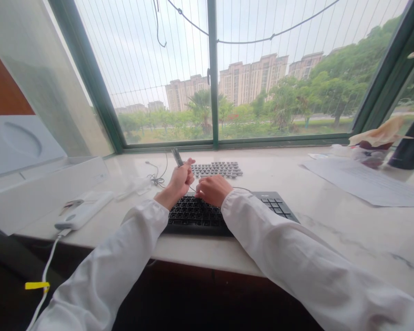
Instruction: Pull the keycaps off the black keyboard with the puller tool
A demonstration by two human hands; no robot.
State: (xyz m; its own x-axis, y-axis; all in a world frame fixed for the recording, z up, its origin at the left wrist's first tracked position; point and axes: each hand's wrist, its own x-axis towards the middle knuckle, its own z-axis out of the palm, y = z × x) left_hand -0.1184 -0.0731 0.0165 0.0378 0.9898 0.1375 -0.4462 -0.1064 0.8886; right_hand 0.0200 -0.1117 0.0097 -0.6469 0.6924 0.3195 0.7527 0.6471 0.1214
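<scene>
A black keyboard lies near the front edge of the white marble-look surface, and several of its key positions look bare. My left hand is closed around a slim dark grey tool that points up and away, just above the keyboard's back edge. Over the keyboard's upper middle, my right hand is bent down with its fingers together; whatever is at its fingertips is too small to make out. Behind both hands, loose keycaps are laid out in rows.
A thin cable is coiled left of the keycaps. Farther left are a white power strip and an open white box. Paper sheets and a dark bottle occupy the right, below the window.
</scene>
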